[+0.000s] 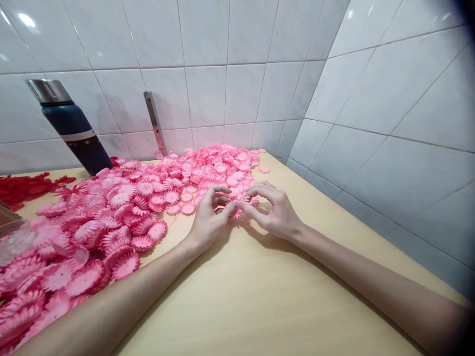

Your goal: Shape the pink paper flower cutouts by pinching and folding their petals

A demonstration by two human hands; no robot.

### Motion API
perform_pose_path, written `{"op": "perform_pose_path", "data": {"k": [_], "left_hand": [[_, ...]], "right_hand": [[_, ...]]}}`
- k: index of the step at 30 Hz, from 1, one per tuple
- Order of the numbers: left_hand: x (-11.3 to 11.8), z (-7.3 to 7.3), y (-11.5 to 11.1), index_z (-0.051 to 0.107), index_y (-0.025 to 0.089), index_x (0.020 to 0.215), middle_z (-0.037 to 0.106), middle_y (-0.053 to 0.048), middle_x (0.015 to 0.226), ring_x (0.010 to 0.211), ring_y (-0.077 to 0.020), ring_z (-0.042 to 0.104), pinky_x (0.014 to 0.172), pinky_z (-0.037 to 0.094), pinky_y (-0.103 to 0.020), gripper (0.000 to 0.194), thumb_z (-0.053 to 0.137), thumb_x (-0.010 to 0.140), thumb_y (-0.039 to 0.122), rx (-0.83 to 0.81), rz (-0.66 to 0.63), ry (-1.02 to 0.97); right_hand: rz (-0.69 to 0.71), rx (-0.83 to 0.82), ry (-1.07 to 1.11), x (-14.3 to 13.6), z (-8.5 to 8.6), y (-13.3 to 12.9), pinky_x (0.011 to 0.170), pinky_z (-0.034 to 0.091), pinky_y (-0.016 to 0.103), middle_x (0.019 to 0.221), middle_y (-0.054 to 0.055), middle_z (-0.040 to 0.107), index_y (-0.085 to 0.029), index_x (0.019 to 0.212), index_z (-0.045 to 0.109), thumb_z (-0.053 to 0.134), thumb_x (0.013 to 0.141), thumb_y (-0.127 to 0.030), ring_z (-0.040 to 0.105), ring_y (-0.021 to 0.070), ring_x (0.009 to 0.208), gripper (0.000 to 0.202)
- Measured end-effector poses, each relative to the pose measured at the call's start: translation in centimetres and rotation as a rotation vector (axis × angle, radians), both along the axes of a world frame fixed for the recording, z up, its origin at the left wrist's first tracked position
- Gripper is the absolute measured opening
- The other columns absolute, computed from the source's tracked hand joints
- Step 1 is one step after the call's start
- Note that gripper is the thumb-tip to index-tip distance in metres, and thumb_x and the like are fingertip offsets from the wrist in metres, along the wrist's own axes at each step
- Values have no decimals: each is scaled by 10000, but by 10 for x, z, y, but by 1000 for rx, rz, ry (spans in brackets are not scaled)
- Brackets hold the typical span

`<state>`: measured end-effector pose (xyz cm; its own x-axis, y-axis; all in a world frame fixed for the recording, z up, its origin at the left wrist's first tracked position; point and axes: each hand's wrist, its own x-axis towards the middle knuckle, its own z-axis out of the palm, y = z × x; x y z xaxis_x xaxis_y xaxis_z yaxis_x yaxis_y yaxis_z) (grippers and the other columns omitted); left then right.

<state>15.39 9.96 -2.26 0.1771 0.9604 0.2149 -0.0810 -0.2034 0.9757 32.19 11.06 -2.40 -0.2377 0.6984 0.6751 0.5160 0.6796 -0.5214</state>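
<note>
Just above the pale wooden table (237,296), my left hand (210,217) and my right hand (272,210) meet at the fingertips. Between them they pinch a pink scalloped flower piece (237,211), mostly covered by the fingers and thumbs. Both thumbs press close together on its near side. A large heap of similar pink frilled flower pieces (146,190) spreads behind my hands and down the left side. Many of these are round and cupped, with wavy edges, and some show a small hole in the middle.
A dark blue bottle (79,133) with a steel cap stands at the back left. Dark red pieces (25,190) lie at the far left, beside clear plastic (15,244). A metal strip (154,121) leans at the tiled wall (208,94). Another tiled wall (401,133) bounds the right side.
</note>
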Motion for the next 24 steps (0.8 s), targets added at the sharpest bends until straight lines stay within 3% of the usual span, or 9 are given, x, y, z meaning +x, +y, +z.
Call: {"op": "perform_pose_path", "data": {"k": [4, 7, 12, 17, 22, 24], "left_hand": [[0, 1, -1, 493, 186, 961, 574, 6, 822, 711, -107, 588, 660, 508, -240, 310, 708, 747, 248, -2, 44, 8], [1, 0, 0, 477, 190, 979, 581, 4, 815, 705, -114, 600, 654, 516, -249, 341, 712, 746, 270, -20, 7, 38], [1, -2, 0, 453, 199, 993, 577, 25, 734, 628, -107, 590, 616, 494, -245, 263, 628, 807, 263, -17, -60, 110], [2, -3, 0, 442, 204, 877, 485, 53, 682, 610, -80, 517, 596, 439, -206, 202, 624, 789, 209, 58, -12, 142], [2, -4, -1, 443, 208, 869, 471, 50, 691, 622, -83, 482, 574, 406, -200, 185, 609, 788, 202, 54, -7, 105], [3, -3, -2, 447, 204, 850, 466, 44, 709, 633, -82, 467, 573, 394, -199, 167, 603, 791, 192, 72, -29, 106]], "right_hand": [[-58, -51, 33, 0, 0, 0, 737, 455, 367, 754, 58, 667, -198, 701, 601, 637, 808, -277, 584, 214, 769, 138], [-50, -87, 88, 2, 0, 0, 698, 457, 340, 752, 49, 654, -201, 751, 618, 615, 828, -275, 580, 199, 754, 107], [-26, -20, -16, 1, -2, 1, 791, 443, 388, 774, 49, 682, -208, 713, 617, 645, 814, -265, 586, 219, 797, 119], [-171, -80, 194, -1, -4, 4, 721, 462, 356, 788, 72, 651, -200, 665, 605, 593, 855, -297, 594, 215, 787, 214], [-98, -51, 180, -1, -5, 7, 709, 454, 339, 763, 50, 632, -205, 710, 603, 567, 876, -331, 570, 190, 744, 211], [-214, -103, 293, 7, -8, 15, 691, 460, 346, 759, 54, 640, -195, 706, 613, 580, 860, -361, 571, 193, 735, 228]]}}
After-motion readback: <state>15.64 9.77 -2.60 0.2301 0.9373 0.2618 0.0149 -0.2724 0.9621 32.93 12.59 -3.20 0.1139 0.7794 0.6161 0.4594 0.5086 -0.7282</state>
